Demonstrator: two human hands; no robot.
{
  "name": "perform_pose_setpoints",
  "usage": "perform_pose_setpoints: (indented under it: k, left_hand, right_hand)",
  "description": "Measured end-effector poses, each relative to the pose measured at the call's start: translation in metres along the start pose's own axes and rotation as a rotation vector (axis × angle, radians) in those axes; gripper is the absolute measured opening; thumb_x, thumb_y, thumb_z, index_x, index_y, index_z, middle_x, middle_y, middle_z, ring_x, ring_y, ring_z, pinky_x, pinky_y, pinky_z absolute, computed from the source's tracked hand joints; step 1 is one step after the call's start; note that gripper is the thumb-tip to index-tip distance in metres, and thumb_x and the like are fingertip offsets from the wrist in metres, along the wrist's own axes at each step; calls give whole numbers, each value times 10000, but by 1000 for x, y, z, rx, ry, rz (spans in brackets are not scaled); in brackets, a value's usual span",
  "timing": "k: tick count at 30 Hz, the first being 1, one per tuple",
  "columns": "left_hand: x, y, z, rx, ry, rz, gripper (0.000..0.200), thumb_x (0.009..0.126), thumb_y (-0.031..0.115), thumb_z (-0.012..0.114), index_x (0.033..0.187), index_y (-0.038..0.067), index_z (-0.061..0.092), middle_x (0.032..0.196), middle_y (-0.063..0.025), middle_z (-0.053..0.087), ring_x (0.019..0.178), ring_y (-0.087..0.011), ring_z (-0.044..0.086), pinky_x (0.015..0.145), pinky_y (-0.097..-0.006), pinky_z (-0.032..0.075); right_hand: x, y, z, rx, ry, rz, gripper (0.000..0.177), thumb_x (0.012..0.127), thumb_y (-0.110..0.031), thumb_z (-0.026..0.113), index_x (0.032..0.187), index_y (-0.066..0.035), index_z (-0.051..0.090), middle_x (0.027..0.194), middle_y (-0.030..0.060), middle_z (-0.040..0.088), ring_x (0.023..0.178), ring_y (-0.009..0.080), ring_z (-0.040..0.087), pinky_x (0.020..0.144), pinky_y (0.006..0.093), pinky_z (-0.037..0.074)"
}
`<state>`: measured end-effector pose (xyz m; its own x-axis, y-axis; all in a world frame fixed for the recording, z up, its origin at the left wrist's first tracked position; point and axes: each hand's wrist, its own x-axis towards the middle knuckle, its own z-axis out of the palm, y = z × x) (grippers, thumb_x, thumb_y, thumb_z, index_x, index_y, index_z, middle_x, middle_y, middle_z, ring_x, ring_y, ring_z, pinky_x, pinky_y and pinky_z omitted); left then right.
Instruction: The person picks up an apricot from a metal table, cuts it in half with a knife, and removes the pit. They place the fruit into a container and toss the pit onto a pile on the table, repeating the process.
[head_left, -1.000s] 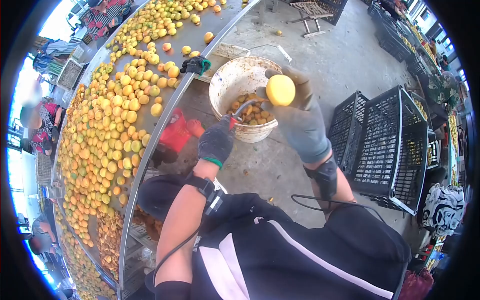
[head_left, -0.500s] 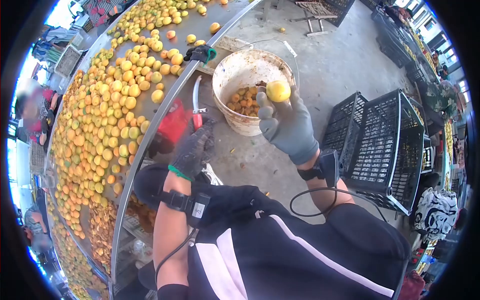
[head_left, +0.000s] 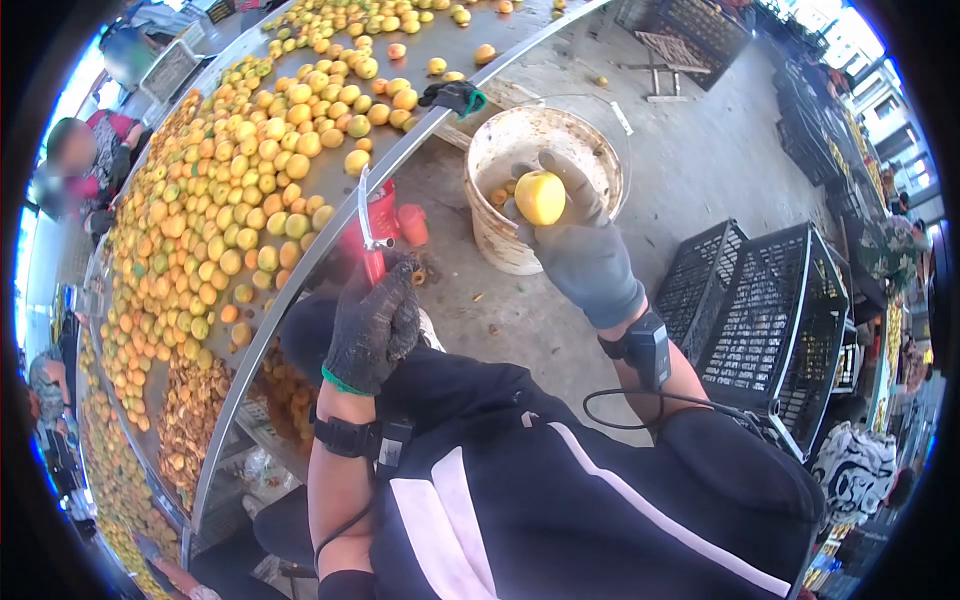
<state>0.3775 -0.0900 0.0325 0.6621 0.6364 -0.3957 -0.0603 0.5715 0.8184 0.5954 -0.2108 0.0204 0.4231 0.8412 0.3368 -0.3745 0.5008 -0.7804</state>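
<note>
- Left hand [head_left: 372,325], left of centre: dark knit glove with a green cuff; fingers curled tightly about the red handle of a curved tool [head_left: 363,205], whose metal end points upward and overlaps the table's edge in view.
- Right hand [head_left: 590,265], right of centre: grey glove; fingers partly spread and bent about a single yellow fruit [head_left: 540,198], which they grasp.
- Position of the held fruit: upper centre of the frame, seen against the mouth of a stained white bucket [head_left: 500,240]; its height above the rim cannot be told. The bucket's contents are largely hidden by the hand.
- Table [head_left: 445,38], upper left to lower left: metal-edged, bearing many loose fruits [head_left: 247,238]; a dark glove [head_left: 453,97] lies over its edge, near the bucket.
- Floor, left of the bucket: a red cup [head_left: 411,224].
- Right of the frame: black slatted crates [head_left: 755,320], standing near the right forearm.
</note>
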Motion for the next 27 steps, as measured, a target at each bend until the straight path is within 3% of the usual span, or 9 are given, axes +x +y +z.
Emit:
perform_pose_setpoints:
  k: [5,9,13,15,16,17,19,20,27]
  left_hand:
    - [-28,-1,-19,122,175,137,142,931,120,616,1061,74,583,626,-9,548,404,-79,465,349,-198,342]
    - [-63,1,-33,181,304,214,152,923,99,626,1063,63,581,621,-1,541,423,-79,482,368,-207,362]
    - [-100,1,-48,253,421,273,178,919,116,635,1075,50,580,670,-2,554,473,-74,506,408,-218,405]
    - [-119,0,-57,307,459,344,170,922,119,631,1073,55,586,672,1,573,483,-51,503,415,-217,410]
    - [-130,3,-63,434,506,286,196,915,146,640,1077,49,586,691,-70,630,513,-153,593,468,-295,465]
    - [-137,-2,-71,425,548,287,196,915,146,640,1077,49,586,691,-70,630,513,-153,593,468,-295,465]
    - [-148,-16,-85,919,743,557,234,903,179,649,1085,46,586,760,-157,660,645,-308,661,564,-376,504]
    - [-157,-19,-86,945,818,523,263,894,201,654,1096,47,589,828,-212,653,786,-394,647,644,-432,509]
    - [-199,-48,-97,1251,1075,427,287,851,168,669,1123,91,615,897,-154,672,792,-344,667,646,-418,523]
  right_hand:
    - [11,2,29,332,-131,386,665,822,10,609,1445,-74,392,1334,96,527,1009,148,548,860,270,454]
    - [17,34,66,167,-306,304,636,817,-36,662,1409,-70,431,1259,75,550,898,127,516,723,250,421]
    - [24,64,107,528,-487,599,598,778,-36,676,1346,-78,494,1237,78,563,862,145,541,750,267,448]
    - [22,88,129,611,-552,625,595,760,-20,665,1331,-82,507,1239,81,563,898,149,554,776,266,453]
    - [18,94,141,565,-535,644,591,753,-11,659,1321,-79,513,1243,83,561,913,149,560,783,264,456]
    - [15,100,153,516,-518,663,587,745,-2,653,1312,-76,518,1248,85,559,928,149,565,790,263,460]
    - [9,111,173,495,-626,661,560,760,15,647,1299,-64,516,1248,78,563,983,154,574,869,282,472]
    - [3,115,182,414,-639,651,546,775,37,641,1297,-58,510,1231,68,568,1006,154,574,906,293,469]
    - [-23,118,230,183,-744,744,542,787,93,675,1278,-52,498,1123,25,567,1056,106,547,947,270,468]
